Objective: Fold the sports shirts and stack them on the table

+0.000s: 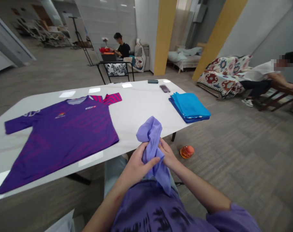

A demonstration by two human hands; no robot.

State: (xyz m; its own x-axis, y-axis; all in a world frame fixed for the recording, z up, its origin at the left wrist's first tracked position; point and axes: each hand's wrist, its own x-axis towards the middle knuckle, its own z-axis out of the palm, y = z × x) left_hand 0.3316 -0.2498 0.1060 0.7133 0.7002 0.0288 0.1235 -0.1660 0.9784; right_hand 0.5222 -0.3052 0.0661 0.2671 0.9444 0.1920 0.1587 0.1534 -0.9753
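Both of my hands grip a bunched lilac garment (151, 135) just in front of my chest, at the near edge of the white table (139, 106). My left hand (136, 162) is wrapped round its middle. My right hand (167, 154) is closed on it from the other side. Part of the cloth hangs down toward my lap. A purple sports shirt with pink stripes (61, 135) lies spread flat on the table to the left. A folded stack of blue shirts (189, 107) sits at the table's right end.
A phone (165, 88) and a dark small case (152, 81) lie at the table's far edge. An orange round object (186, 151) sits on the floor under the table's right corner. One person sits at a far desk (121, 48), another on the right (265, 75) by a patterned sofa.
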